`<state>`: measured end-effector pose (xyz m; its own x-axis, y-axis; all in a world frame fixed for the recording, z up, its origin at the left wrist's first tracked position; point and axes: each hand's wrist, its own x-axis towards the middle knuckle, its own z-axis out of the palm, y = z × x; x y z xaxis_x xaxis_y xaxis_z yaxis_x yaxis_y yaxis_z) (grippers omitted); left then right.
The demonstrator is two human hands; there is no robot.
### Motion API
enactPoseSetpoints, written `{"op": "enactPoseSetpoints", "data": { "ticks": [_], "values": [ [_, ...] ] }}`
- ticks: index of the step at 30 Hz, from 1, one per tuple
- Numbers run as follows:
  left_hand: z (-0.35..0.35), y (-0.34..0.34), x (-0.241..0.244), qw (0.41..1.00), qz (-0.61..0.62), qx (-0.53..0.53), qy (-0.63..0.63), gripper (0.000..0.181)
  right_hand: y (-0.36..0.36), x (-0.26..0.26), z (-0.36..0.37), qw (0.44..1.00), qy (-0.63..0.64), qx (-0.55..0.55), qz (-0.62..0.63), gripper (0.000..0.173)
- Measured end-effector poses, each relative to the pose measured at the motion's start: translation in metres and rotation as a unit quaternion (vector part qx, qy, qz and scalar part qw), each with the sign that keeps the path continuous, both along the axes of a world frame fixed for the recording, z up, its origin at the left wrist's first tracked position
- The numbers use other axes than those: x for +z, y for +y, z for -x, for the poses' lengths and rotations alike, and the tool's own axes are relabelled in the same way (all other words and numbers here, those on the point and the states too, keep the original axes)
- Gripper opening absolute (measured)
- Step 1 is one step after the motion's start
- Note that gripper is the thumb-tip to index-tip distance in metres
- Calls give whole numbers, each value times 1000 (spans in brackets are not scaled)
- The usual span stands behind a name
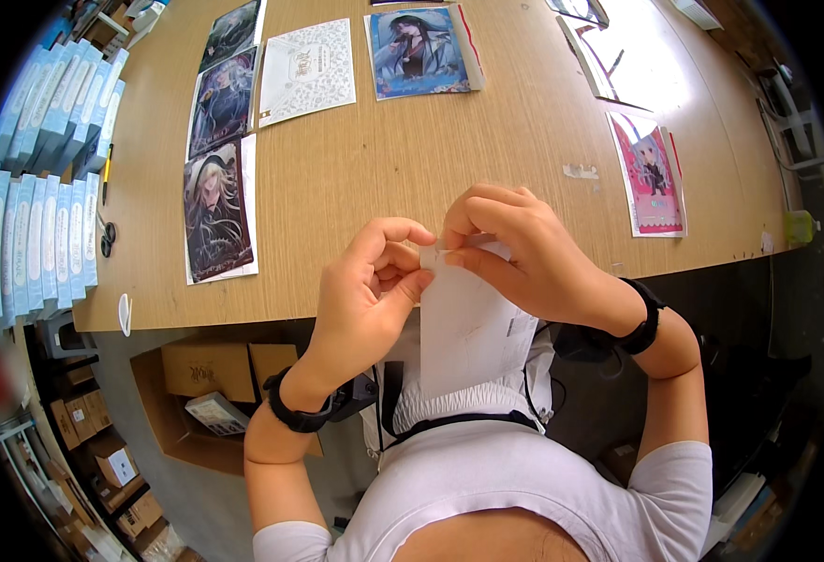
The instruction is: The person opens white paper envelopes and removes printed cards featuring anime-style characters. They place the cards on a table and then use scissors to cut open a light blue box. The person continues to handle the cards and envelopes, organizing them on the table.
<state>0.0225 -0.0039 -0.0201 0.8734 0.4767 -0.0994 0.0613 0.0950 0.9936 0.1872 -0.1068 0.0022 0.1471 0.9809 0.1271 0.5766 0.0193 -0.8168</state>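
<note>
My left hand (366, 295) pinches the upper left corner of a white paper sleeve or sheet (465, 330) between thumb and forefinger. At its top edge the fingers of my right hand (531, 256) also grip it, with the thumb lying on the face. The sleeve hangs down past the table's front edge, over my lap. A small printed patch shows on its right side. Its far side is hidden from me. Beyond my left hand lies an illustrated print of a figure in a dark hat (219, 207), on white backing. A pink chibi character print (649, 175) lies beyond my right hand.
Blue boxed sets (40, 246) stand stacked at the left, near scissors (108, 239) and a yellow pen (107, 172). More prints, including a blue one (419, 53), lie across the wooden table (398, 151). An open cardboard box (166, 421) sits below the table.
</note>
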Motion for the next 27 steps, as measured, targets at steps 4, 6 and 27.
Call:
{"op": "enactPoseSetpoints", "data": {
  "ticks": [4, 6, 27],
  "values": [
    [1, 2, 0, 1000, 13, -5, 8, 26, 1, 0, -3, 999, 29, 34, 12, 10],
    [-1, 1, 2, 998, 55, 7, 10, 25, 0, 0, -4, 996, 75, 39, 28, 10],
    [3, -4, -8, 999, 3, 19, 29, 24, -3, -15, 4, 995, 34, 86, 36, 10]
  ]
}}
